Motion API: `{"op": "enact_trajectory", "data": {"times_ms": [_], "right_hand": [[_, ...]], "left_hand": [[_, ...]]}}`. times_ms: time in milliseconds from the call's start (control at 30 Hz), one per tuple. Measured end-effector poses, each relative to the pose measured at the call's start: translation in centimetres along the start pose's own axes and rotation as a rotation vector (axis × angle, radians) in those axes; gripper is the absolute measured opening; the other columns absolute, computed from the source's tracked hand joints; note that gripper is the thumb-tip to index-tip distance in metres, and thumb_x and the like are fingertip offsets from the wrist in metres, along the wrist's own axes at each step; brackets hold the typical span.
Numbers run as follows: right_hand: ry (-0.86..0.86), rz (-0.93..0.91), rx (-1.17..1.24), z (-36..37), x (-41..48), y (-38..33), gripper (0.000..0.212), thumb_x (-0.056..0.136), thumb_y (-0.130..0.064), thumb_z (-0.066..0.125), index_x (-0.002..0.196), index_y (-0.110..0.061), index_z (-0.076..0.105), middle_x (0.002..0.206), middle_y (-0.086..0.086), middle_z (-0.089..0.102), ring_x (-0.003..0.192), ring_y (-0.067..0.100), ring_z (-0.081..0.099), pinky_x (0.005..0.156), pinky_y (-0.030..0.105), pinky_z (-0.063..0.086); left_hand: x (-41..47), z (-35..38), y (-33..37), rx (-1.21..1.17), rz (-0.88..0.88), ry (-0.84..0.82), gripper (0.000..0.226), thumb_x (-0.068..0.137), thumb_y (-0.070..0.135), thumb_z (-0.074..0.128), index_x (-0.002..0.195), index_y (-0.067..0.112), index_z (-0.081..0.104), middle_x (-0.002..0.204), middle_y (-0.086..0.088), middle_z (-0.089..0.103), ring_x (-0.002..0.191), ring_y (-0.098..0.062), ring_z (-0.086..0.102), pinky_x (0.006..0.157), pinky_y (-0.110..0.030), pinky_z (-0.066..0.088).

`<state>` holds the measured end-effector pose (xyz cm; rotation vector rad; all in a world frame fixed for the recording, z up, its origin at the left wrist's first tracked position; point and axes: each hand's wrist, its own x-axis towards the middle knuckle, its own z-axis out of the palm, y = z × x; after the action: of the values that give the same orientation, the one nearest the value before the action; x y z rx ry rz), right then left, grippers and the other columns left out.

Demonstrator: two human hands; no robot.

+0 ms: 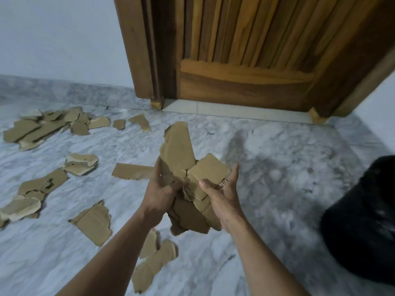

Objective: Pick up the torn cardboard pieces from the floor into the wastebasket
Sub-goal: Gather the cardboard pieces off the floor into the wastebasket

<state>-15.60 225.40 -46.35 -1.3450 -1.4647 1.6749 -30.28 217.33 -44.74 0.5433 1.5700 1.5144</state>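
A bundle of torn brown cardboard pieces (181,159) is held in the air at the centre of the view, between both hands. My left hand (159,193) grips its left side with curled fingers. My right hand (222,193) cups the right side, thumb on top of a squarish piece. Several more torn pieces lie on the marble floor: a heap at the far left (42,127), scattered ones at the left (38,189), one by my left forearm (94,223) and some below the arms (156,261). The black wastebasket (363,221) stands at the right edge, blurred.
A closed wooden door (245,60) in its frame fills the back, with a pale threshold below it. White walls run left and right. Bare grey marble floor (277,167) lies between my hands and the wastebasket.
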Motion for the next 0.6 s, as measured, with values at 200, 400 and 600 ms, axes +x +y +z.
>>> {"op": "enact_trajectory", "data": {"times_ms": [200,400,600], "right_hand": [[0.163,-0.18,0.013,-13.4,-3.7,-6.3,0.084,0.087,-0.027,0.078,0.141,-0.059,0.022,0.133,0.001,0.061,0.111,0.008,0.064,0.094,0.03,0.054],[0.381,-0.271,0.031,-29.4,-9.2,-10.8,0.096,0.085,-0.03,0.08,0.152,-0.052,0.015,0.151,-0.004,0.045,0.13,0.012,0.052,0.104,0.034,0.041],[0.613,-0.279,0.013,-42.2,-13.2,-10.5,0.1,0.091,-0.021,0.075,0.16,-0.038,0.004,0.116,-0.028,0.057,0.102,-0.009,0.06,0.097,0.019,0.049]], "left_hand": [[-4.0,13.1,6.2,-0.031,0.14,-0.193,0.073,0.086,-0.001,0.074,0.115,0.059,0.044,0.096,0.013,0.076,0.09,-0.012,0.074,0.072,-0.028,0.06],[-8.8,29.2,9.6,-0.046,0.229,-0.411,0.075,0.083,-0.005,0.074,0.131,0.047,0.051,0.117,-0.003,0.073,0.104,-0.024,0.071,0.093,-0.048,0.057],[-12.1,43.5,7.8,-0.084,0.184,-0.576,0.07,0.088,-0.011,0.065,0.147,0.019,0.042,0.129,-0.011,0.066,0.116,-0.028,0.065,0.097,-0.039,0.055]]}}
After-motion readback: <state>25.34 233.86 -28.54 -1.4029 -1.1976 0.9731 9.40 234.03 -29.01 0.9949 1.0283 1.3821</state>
